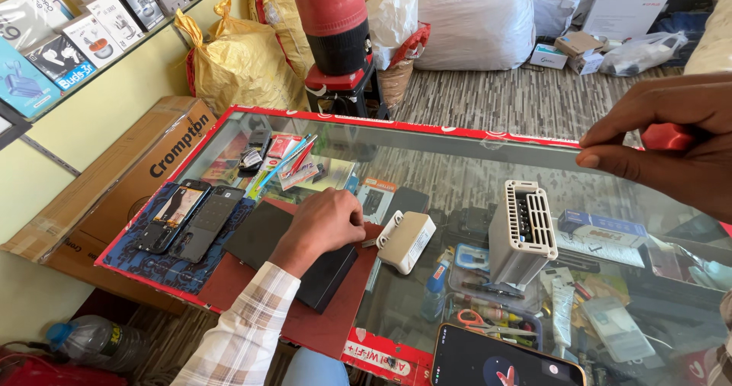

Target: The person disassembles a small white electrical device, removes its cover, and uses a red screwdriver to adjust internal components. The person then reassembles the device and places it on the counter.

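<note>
My left hand (324, 222), in a checked sleeve, lies on a flat black box (329, 281), with its fingers curled over the box's far edge. The box sits on a dark red mat (320, 329) on a glass-topped counter (427, 165). A second black slab (255, 233) lies just left of the hand. A small white box (406, 241) sits right of the hand, close to the fingertips. My right hand (675, 146) is raised at the right edge, closed on a red tool handle (665, 136); the tool's tip is hidden. A white vented unit (522, 230) stands upright below it.
Two dark phones (187, 218) lie on a blue patterned sheet at the counter's left. Another phone (503, 359) with a lit screen is at the bottom edge. A cardboard carton (130, 172), yellow sacks (236, 62) and a red and black cylinder (332, 20) stand beyond the counter.
</note>
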The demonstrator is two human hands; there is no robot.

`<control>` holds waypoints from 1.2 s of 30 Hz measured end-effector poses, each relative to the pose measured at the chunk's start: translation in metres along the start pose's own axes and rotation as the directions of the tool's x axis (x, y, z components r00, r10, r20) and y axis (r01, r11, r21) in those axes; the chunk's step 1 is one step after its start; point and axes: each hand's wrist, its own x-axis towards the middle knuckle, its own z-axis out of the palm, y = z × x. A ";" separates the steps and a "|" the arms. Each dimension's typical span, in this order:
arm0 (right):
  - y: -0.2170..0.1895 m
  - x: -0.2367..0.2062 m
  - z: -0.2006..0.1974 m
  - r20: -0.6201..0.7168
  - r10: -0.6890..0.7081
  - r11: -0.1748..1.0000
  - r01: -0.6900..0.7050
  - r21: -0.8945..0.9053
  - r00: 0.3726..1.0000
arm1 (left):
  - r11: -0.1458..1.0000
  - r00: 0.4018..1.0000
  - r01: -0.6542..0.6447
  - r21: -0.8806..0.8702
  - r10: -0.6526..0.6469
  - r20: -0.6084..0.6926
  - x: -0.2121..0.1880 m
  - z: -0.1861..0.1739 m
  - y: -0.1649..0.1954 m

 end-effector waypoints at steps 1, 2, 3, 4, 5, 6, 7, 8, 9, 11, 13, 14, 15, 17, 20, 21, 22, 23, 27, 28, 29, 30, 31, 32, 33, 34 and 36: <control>-0.001 0.001 -0.001 -0.006 -0.005 1.000 0.005 0.007 1.000 | 1.000 0.999 -0.018 -0.017 0.018 -0.033 -0.002 -0.002 0.002; -0.003 0.002 -0.002 -0.013 -0.011 1.000 0.011 0.012 1.000 | 0.999 0.997 -0.040 -0.033 0.037 -0.067 -0.003 -0.004 0.004; -0.006 0.002 -0.004 -0.013 0.014 1.000 -0.014 -0.005 1.000 | 0.997 0.993 -0.062 -0.049 0.057 -0.100 -0.004 -0.007 0.007; -0.010 0.000 -0.006 -0.011 0.041 0.999 -0.041 -0.022 0.999 | 0.992 0.990 -0.078 -0.103 0.065 -0.124 -0.005 -0.010 0.011; -0.014 -0.001 -0.007 -0.012 0.068 0.997 -0.069 -0.038 0.998 | 0.983 0.986 -0.096 -0.155 0.073 -0.148 -0.005 -0.013 0.015; -0.018 0.000 -0.008 -0.023 0.075 0.996 -0.076 -0.044 0.997 | 0.972 0.982 -0.115 -0.205 0.080 -0.173 -0.006 -0.016 0.020; -0.022 0.001 -0.009 -0.033 0.083 0.995 -0.084 -0.049 0.996 | 0.930 0.957 -0.218 -0.295 0.145 -0.251 -0.007 -0.019 0.027; -0.026 0.002 -0.010 -0.042 0.090 0.994 -0.092 -0.053 0.995 | 0.871 0.922 -0.321 -0.372 0.198 -0.332 -0.008 -0.020 0.036; -0.031 0.003 -0.012 -0.036 0.124 0.990 -0.126 -0.060 0.992 | 0.794 0.878 -0.423 -0.436 0.240 -0.414 -0.009 -0.021 0.046; -0.040 0.005 -0.015 -0.023 0.191 0.978 -0.192 -0.076 0.981 | 0.574 0.814 -0.576 -0.582 0.340 -0.471 -0.013 -0.017 0.070; -0.048 0.009 -0.016 -0.020 0.227 0.968 -0.228 -0.108 0.974 | 0.481 0.750 -0.657 -0.580 0.341 -0.567 -0.022 -0.003 0.100; -0.052 0.011 -0.017 -0.017 0.244 0.962 -0.245 -0.123 0.970 | 0.457 0.755 -0.653 -0.604 0.335 -0.564 -0.027 0.004 0.115; -0.054 0.012 -0.017 -0.026 0.198 0.971 -0.200 -0.129 0.980 | 0.432 0.761 -0.648 -0.627 0.328 -0.560 -0.030 0.012 0.128; -0.059 0.015 -0.018 -0.044 0.102 0.983 -0.107 -0.146 0.994 | 0.427 0.773 -0.634 -0.645 0.324 -0.545 -0.033 0.021 0.140; -0.062 0.015 -0.020 -0.045 0.147 0.984 -0.151 -0.094 0.988 | 0.467 0.795 -0.606 -0.645 0.316 -0.518 -0.035 0.028 0.145; -0.062 0.016 -0.021 -0.048 0.130 0.986 -0.135 -0.099 0.990 | 0.467 0.799 -0.599 -0.650 0.309 -0.515 -0.035 0.029 0.145; -0.063 0.016 -0.021 -0.046 0.117 0.988 -0.121 -0.101 0.992 | 0.468 0.808 -0.588 -0.660 0.299 -0.508 -0.035 0.029 0.144; -0.064 0.017 -0.021 -0.042 0.104 0.989 -0.108 -0.101 0.994 | 0.472 0.805 -0.591 -0.654 0.302 -0.510 -0.035 0.029 0.143; -0.066 0.017 -0.021 -0.052 0.098 0.987 -0.103 -0.120 0.994 | 0.474 0.814 -0.581 -0.662 0.329 -0.479 -0.032 0.027 0.142; -0.066 0.017 -0.022 -0.058 0.087 0.987 -0.094 -0.130 0.995 | 0.473 0.820 -0.572 -0.670 0.339 -0.461 -0.032 0.026 0.142; -0.066 0.017 -0.022 -0.063 0.076 0.987 -0.084 -0.140 0.995 | 0.474 0.834 -0.552 -0.686 0.338 -0.437 -0.032 0.025 0.142; -0.065 0.018 -0.021 -0.065 0.037 0.991 -0.045 -0.125 0.997 | 0.475 0.847 -0.530 -0.703 0.336 -0.411 -0.032 0.024 0.142; -0.064 0.020 -0.021 -0.066 0.000 0.994 -0.007 -0.111 0.998 | 0.475 0.860 -0.507 -0.719 0.335 -0.385 -0.031 0.022 0.142; -0.063 0.021 -0.021 -0.067 -0.037 0.995 0.030 -0.097 0.997 | 0.476 0.863 -0.502 -0.722 0.336 -0.378 -0.031 0.021 0.143; -0.063 0.020 -0.021 -0.061 -0.015 0.995 0.008 -0.100 0.998 | 0.478 0.866 -0.496 -0.725 0.336 -0.371 -0.031 0.020 0.143; -0.063 0.020 -0.021 -0.054 0.008 0.995 -0.014 -0.103 0.999 | 0.480 0.869 -0.489 -0.728 0.336 -0.363 -0.031 0.019 0.143; -0.062 0.019 -0.020 -0.049 0.034 0.993 -0.040 -0.108 0.998 | 0.479 0.885 -0.457 -0.749 0.330 -0.328 -0.031 0.018 0.144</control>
